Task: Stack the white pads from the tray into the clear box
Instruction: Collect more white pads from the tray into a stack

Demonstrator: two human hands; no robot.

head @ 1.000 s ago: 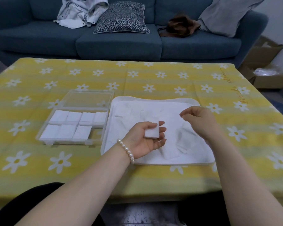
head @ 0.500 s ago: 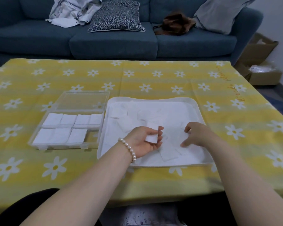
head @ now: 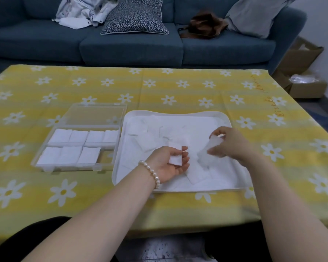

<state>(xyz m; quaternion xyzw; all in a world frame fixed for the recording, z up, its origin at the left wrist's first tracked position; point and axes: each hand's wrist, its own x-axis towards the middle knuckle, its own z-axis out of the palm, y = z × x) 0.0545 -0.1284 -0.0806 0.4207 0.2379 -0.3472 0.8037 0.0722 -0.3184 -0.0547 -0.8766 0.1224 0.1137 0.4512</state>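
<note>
Pads gathered over tray (head: 228, 121) before boxing.
Left hand (head: 167, 163) curled around a small stack (head: 175, 156); right hand (head: 230, 143) pinched one pad (head: 215, 141), likely to be added.

White pads (head: 180, 137) strewn in tray (head: 178, 190); seven stacks fill clear box (head: 45, 168).

A person's two bare forearms, no sleeves visible. A single-strand pearl bracelet (head: 151, 172) circles the left wrist. Below the bracelet, dark black clothing (head: 27, 237) covers the lap.
</note>
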